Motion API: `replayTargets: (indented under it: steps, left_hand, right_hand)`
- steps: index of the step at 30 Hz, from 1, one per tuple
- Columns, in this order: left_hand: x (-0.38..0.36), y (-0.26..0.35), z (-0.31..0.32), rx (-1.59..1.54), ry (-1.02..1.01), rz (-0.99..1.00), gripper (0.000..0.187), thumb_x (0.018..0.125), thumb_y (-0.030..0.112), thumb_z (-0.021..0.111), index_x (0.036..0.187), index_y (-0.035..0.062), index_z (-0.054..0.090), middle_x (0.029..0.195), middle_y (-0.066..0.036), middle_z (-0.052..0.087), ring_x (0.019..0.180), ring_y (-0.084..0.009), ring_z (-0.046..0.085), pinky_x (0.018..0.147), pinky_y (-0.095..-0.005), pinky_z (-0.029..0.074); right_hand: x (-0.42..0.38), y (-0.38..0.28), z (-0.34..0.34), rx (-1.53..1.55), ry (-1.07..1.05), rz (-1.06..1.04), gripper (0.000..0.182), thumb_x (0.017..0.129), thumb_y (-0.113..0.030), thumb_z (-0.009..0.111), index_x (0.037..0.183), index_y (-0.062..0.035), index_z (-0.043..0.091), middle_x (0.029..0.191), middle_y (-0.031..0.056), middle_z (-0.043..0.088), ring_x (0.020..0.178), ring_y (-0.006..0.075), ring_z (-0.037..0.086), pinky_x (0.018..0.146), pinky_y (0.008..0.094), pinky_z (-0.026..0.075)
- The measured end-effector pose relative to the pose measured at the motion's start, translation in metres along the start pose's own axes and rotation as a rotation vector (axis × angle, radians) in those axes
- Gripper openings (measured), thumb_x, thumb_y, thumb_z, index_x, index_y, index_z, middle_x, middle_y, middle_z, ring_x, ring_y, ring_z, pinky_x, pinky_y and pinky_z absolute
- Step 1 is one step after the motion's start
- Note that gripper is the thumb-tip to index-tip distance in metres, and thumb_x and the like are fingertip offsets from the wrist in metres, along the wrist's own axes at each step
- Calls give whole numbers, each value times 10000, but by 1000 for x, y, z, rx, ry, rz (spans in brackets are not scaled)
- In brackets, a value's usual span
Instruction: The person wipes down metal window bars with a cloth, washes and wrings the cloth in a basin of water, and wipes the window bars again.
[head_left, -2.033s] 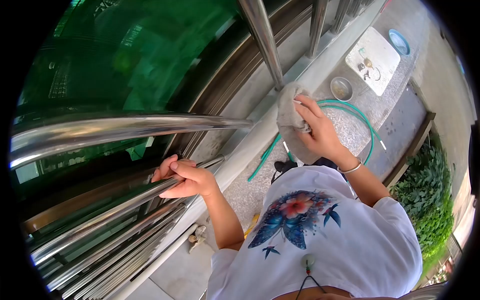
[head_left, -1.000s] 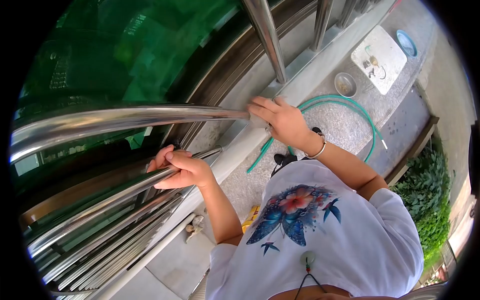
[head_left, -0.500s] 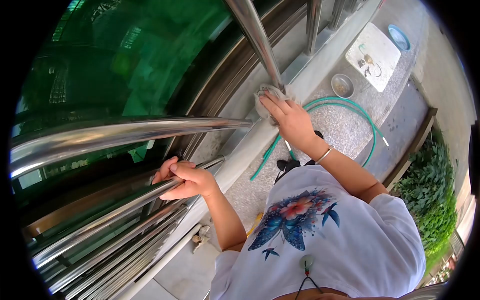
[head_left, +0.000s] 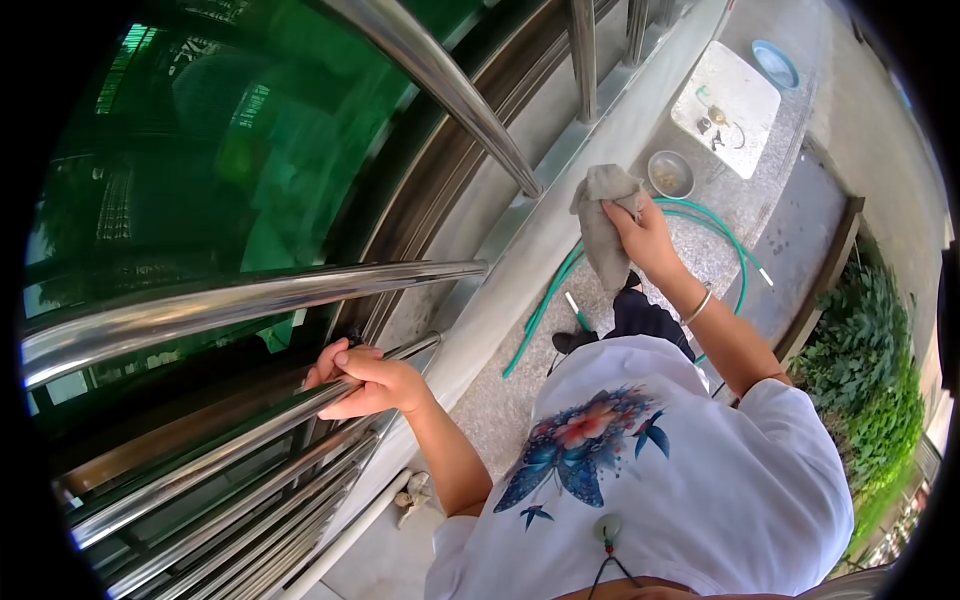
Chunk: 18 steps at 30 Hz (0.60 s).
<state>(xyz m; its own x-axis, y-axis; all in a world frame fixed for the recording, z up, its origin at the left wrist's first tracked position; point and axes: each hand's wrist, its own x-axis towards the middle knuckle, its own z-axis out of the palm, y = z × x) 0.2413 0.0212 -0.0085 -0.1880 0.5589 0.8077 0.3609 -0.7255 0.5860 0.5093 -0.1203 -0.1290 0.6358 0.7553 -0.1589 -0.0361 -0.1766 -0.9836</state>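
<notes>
My right hand (head_left: 645, 237) grips a grey-beige cleaning cloth (head_left: 602, 225), which hangs down below the fingers. The cloth is away from the rails, over the pale stone ledge and speckled floor. My left hand (head_left: 368, 380) is wrapped around a shiny metal rail (head_left: 215, 452) of the window bars, its thumb on the near side. Between the hands, another thick metal bar (head_left: 250, 300) runs to the metal base strip (head_left: 470, 275). Above it, a further bar (head_left: 450, 85) meets the same strip. Green window glass (head_left: 250, 150) lies behind the bars.
A green hose (head_left: 548, 305) curls on the floor near my shoes. Beyond it are a metal bowl (head_left: 670, 175), a white board (head_left: 745, 90) with small items, and a blue basin (head_left: 775, 64). Leafy plants (head_left: 865, 365) grow at the right. A white pipe (head_left: 345, 525) runs at lower left.
My right hand has lifted the cloth off the foot of the bar and drawn it right, away from the rails. My left hand stays on its rail. The view has shifted slightly.
</notes>
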Motion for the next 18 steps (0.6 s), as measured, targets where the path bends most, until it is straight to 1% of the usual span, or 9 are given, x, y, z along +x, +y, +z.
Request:
replayTargets:
  steps: [2, 3, 4, 6, 7, 12, 14, 16, 18]
  left_hand:
    - [0, 1, 1, -11, 4, -3, 355, 882, -28, 429, 1164, -56, 215, 875, -131, 547, 433, -70, 353, 421, -173, 310]
    - [0, 1, 1, -13, -4, -3, 355, 882, -28, 429, 1164, -56, 215, 875, -131, 547, 433, -70, 353, 421, -173, 310]
    - [0, 2, 1, -5, 6, 5, 347, 884, -26, 432, 1158, -57, 221, 869, -133, 546, 432, -72, 351, 415, -175, 307]
    - [1, 1, 2, 11, 11, 29, 319, 889, -20, 438, 1136, -59, 240, 853, -136, 547, 429, -78, 352, 392, -189, 303]
    - [2, 1, 3, 20, 10, 32, 311, 889, -19, 438, 1129, -61, 245, 848, -140, 550, 427, -80, 357, 387, -193, 307]
    - [2, 2, -1, 35, -22, 33, 303, 892, -17, 435, 1123, -68, 246, 838, -147, 560, 424, -84, 372, 390, -194, 325]
    - [2, 6, -1, 74, -24, 35, 303, 892, -19, 432, 1125, -71, 244, 837, -147, 565, 429, -87, 383, 395, -192, 332]
    - [1, 5, -2, 61, -35, 18, 306, 892, -22, 428, 1130, -69, 243, 840, -146, 566, 434, -88, 389, 419, -186, 346]
    - [3, 3, -6, 88, -75, 60, 308, 894, -21, 426, 1136, -64, 241, 850, -146, 568, 440, -88, 396, 445, -189, 363]
  right_hand:
    - [1, -46, 9, -345, 196, -612, 482, 765, -43, 592, 1241, -99, 533, 1276, 97, 553, 1073, 327, 584, 838, 372, 514]
    - [1, -58, 13, -590, 39, -661, 531, 755, -40, 596, 1272, -117, 504, 1334, 50, 515, 993, 284, 604, 777, 357, 533]
    - [5, -52, 20, -589, 46, -652, 531, 755, -40, 596, 1272, -117, 504, 1334, 50, 515, 993, 284, 604, 777, 357, 533]
    - [21, -33, 30, -841, -64, -573, 651, 688, 38, 583, 1301, -143, 460, 1409, 1, 436, 926, 256, 611, 747, 347, 538]
    - [30, -34, 26, -965, -25, -642, 569, 757, -56, 602, 1300, -171, 476, 1407, -55, 428, 763, 216, 597, 599, 323, 531]
    - [62, -39, 7, -1079, 163, -565, 597, 744, -2, 568, 1303, -182, 465, 1395, -82, 441, 763, 221, 599, 653, 333, 544]
    - [62, -45, 2, -1202, 149, -633, 504, 831, -133, 547, 1320, -217, 458, 1361, -85, 461, 756, 211, 609, 607, 332, 537]
    - [47, -47, -2, -1211, 123, -564, 507, 831, -112, 544, 1322, -204, 457, 1370, -77, 454, 749, 223, 603, 634, 335, 537]
    - [26, -39, -15, -984, 65, -507, 609, 741, 26, 544, 1314, -166, 472, 1381, -49, 462, 787, 277, 604, 665, 343, 534]
